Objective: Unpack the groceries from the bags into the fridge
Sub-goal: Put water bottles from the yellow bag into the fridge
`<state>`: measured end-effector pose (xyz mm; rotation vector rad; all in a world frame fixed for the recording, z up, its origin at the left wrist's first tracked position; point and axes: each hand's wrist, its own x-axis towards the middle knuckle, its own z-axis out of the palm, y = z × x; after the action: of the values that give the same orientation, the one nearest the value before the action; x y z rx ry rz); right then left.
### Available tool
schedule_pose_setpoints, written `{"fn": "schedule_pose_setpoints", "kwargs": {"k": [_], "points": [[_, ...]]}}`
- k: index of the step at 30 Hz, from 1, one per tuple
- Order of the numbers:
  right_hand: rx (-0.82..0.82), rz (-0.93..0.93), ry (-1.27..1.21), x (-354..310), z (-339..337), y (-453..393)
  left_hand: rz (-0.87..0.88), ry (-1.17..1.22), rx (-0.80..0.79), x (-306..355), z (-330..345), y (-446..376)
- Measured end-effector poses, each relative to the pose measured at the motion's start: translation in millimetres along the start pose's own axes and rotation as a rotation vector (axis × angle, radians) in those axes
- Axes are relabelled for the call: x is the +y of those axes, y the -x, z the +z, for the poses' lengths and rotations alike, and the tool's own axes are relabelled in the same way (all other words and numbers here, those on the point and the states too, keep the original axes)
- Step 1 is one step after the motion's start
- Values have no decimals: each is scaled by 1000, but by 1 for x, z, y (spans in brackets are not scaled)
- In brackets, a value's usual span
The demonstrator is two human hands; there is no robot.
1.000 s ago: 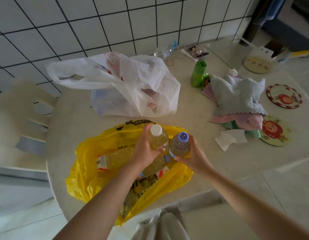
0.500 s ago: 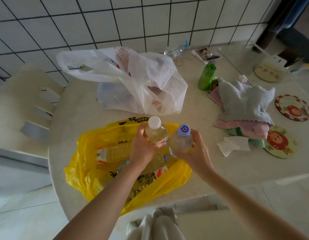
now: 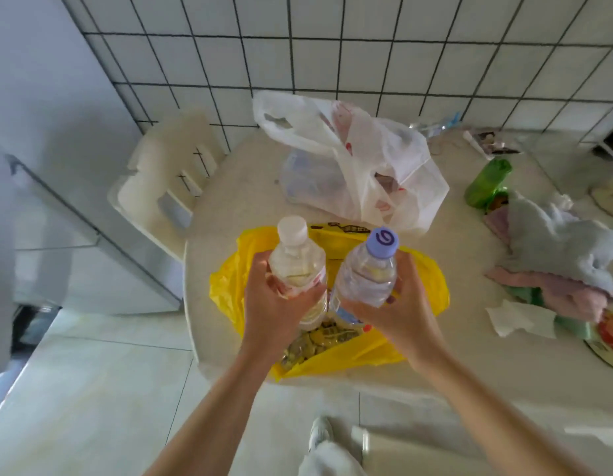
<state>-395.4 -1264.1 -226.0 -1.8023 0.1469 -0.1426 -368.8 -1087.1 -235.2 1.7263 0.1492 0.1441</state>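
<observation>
My left hand [image 3: 276, 304] grips a clear bottle with a white cap [image 3: 296, 259], held upright above the yellow bag [image 3: 229, 286]. Beside it, my right hand [image 3: 398, 310] grips a clear bottle with a purple cap [image 3: 368, 269]. The yellow bag lies open on the table near its front edge, and packets and another bottle [image 3: 315, 334] show inside it. Behind it sits a white plastic bag [image 3: 360, 166] with things inside that I cannot make out. The fridge [image 3: 40, 166] stands at the left, pale and blurred.
A white plastic chair [image 3: 167, 187] stands between the table [image 3: 236, 201] and the fridge. A green bottle [image 3: 487, 183], a heap of cloths [image 3: 556, 245], a tissue [image 3: 514, 319] and round coasters [image 3: 611, 334] lie on the table's right. Pale floor tiles [image 3: 92, 389] lie below.
Both hands have lifted the two bottles higher out of the yellow bag. The view has swung left, so the fridge and chair now show more.
</observation>
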Motion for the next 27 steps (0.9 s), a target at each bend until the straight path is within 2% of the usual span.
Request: {"fn": "schedule_pose_setpoints", "kwargs": {"k": [10, 16, 20, 27], "points": [[-295, -131, 38, -25, 130, 115, -153, 55, 269, -38, -164, 114], [-440, -80, 95, -29, 213, 211, -193, 26, 443, -57, -276, 204], [-596, -8, 82, -42, 267, 271, -236, -43, 551, -75, -347, 259], [-817, -20, 102, -62, 348, 344, -276, -92, 733, -104, -445, 326]]}}
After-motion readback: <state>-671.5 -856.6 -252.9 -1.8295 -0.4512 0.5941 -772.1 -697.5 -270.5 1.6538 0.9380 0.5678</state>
